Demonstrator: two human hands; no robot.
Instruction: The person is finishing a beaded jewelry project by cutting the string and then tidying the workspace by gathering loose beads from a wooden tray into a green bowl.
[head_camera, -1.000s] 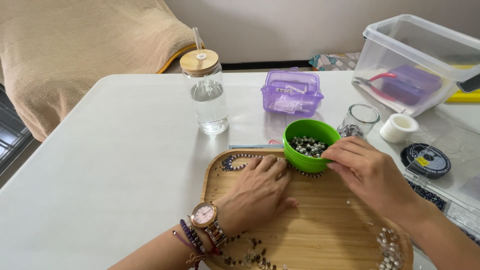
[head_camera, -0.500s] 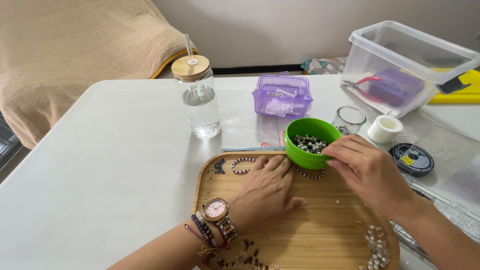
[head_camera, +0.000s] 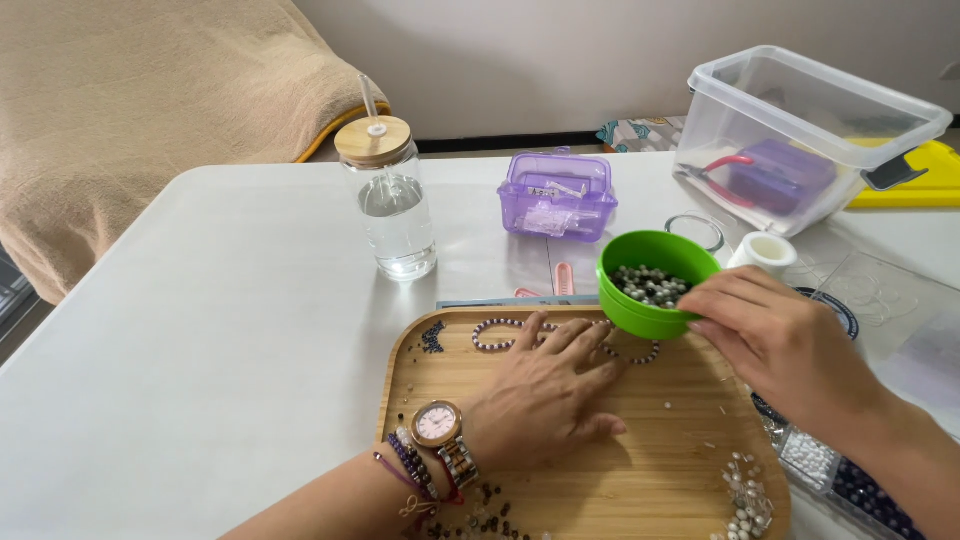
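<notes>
The right hand (head_camera: 775, 345) holds the small round green plastic bowl (head_camera: 652, 283) by its near rim, fingers curled over the edge, the bowl raised and tilted slightly above the far edge of the rounded rectangular bamboo tray (head_camera: 640, 490). The bowl carries a shallow heap of small grey and white beads (head_camera: 650, 286). The left hand (head_camera: 545, 395) lies flat and spread on the tray, holding nothing, fingertips touching a strand of purple beads (head_camera: 500, 335). Judged from its look, the bowl is light, rigid and smooth-walled, likely slippery; the loose beads would roll and spill under further tilt. A pinch across the rim, with support beneath, appears the soundest hold.
</notes>
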